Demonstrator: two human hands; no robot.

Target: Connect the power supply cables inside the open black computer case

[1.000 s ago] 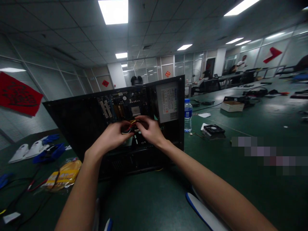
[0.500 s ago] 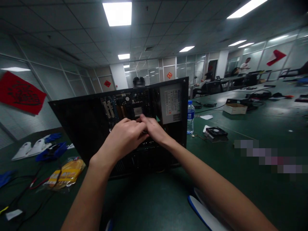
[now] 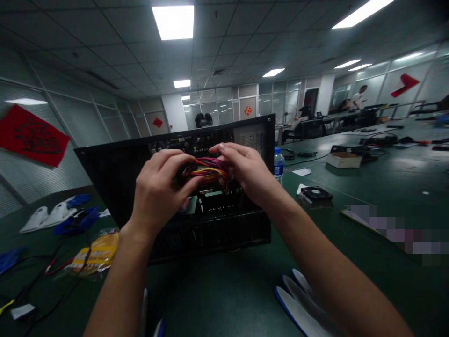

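Note:
A bundle of red, yellow and black power cables (image 3: 207,171) is held up in front of an open black computer case (image 3: 112,187). My left hand (image 3: 161,185) grips the bundle's left end between thumb and fingers. On the other end, my right hand (image 3: 245,171) is closed around the cables. Behind the hands, the motherboard (image 3: 178,140) shows only along its upper part. A silver power supply (image 3: 250,136) with a label sits at the case's upper right, partly covered by my right hand.
A water bottle (image 3: 278,164) stands right of the case, near a hard drive (image 3: 316,194) and a small box (image 3: 343,159). At left lie a yellow plastic package (image 3: 96,255), a blue tray (image 3: 77,221) and loose cables. People are at the far desks.
My hands were together low in the case with the cables hidden. Now they have moved apart, and the cable bundle shows between them, covering the motherboard's middle.

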